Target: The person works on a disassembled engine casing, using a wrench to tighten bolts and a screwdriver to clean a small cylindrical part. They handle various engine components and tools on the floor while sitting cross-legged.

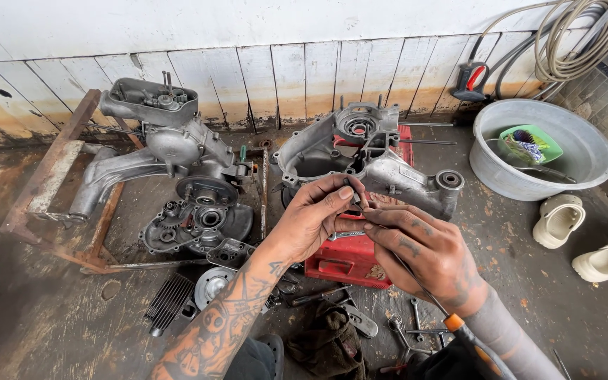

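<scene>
Concrete floor [543,309]: grey, stained, with white plank wall behind.

Round metal basin [585,151]: far right, holding a green dish [540,141] with a brush in it. Coiled hose [578,42] hangs above it on the wall.

Rusted angle-iron frame [51,176]: left, carrying the first engine casing.

Engine casing, first [170,151]: bare aluminium, long arm reaching left, open housing on top, resting across the frame.

Engine casing, second [381,165]: bare aluminium crankcase half, centre, sitting on the red toolbox [346,260], just behind both hands.

Crankcase cover [195,225]: dark, oily, on the floor below the first casing. Finned cylinder [169,302] and a round silver part [212,285] lie near the left forearm.

Pair of cream clogs [585,239]: right, below the basin, lying apart.

Left hand [311,218]: tattooed forearm, fingers pinched shut around the upper end of a small thin part [359,198], held above the toolbox in front of the second casing.

Right hand [427,246]: tattooed, fingers closed on the same small part from below, touching the left fingertips. An orange-handled tool [469,338] runs along the right wrist; its shaft appears to pass through this hand, though the grip on it is hidden.

Small thin part: dark, slender, between the two sets of fingertips; too small to identify.

Loose spanners [409,327]: scattered on the floor below the toolbox, beside a dark rag [325,338].
</scene>
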